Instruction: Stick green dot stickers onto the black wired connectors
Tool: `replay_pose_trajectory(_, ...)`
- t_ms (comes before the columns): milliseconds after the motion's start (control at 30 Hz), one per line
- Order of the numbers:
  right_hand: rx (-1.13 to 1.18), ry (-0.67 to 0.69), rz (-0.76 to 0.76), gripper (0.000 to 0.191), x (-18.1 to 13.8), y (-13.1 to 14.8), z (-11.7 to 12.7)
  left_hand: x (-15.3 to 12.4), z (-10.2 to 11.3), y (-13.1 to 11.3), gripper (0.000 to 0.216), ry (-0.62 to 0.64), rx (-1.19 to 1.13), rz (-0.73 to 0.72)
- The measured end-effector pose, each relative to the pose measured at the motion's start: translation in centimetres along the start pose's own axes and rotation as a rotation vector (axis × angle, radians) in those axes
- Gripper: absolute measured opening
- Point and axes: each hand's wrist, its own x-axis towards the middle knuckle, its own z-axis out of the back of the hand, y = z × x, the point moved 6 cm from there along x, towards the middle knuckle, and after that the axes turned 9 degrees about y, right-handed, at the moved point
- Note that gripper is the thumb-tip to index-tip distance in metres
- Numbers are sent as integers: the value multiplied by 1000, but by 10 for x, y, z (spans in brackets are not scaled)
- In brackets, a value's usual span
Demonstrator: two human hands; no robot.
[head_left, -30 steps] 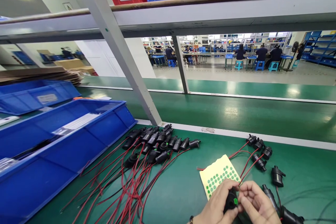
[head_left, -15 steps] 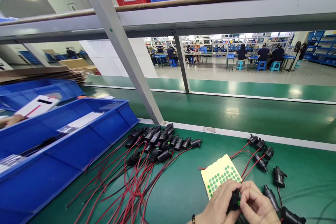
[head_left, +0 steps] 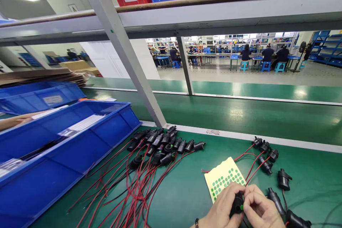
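Note:
At the bottom edge my left hand [head_left: 221, 208] and my right hand [head_left: 260, 210] meet around one black connector [head_left: 236, 203]. My left fingers wrap its body. My right fingertips pinch at a small green dot on its face. Just beyond the hands lies a yellow sheet of green dot stickers [head_left: 223, 177]. A pile of black connectors with red and black wires [head_left: 157, 148] lies to the left on the green bench. A smaller group of the same connectors [head_left: 265, 155] lies to the right.
A long blue bin [head_left: 66, 146] stands at the left, with another blue bin [head_left: 40, 96] behind it. Another person's arm [head_left: 16, 120] reaches over the bin at the far left. A grey slanted post [head_left: 125, 60] rises from the bench. A green conveyor belt [head_left: 240, 114] runs beyond.
The white card held over the left bins half a second ago is gone; the other person's arm now lies low there. My hands stay on the connector, barely shifted.

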Motion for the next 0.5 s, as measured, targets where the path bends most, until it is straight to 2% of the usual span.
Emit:
replay_pose_trajectory(100,13,-80,18,28,-2,-5,2,0,0,1,48,-9,16,-24)
replay_pose_trajectory(233,3,9,2,23,0,-10,-5,0,1,-1,47,-23,41,-50)
replay_pose_trajectory(400,66,-170,31,30,-4,-12,-3,1,-1,-2,49,-37,70,-66)
replay_pose_trajectory(500,80,-184,26,32,-4,-13,-7,0,-3,0,56,-56,97,-88)
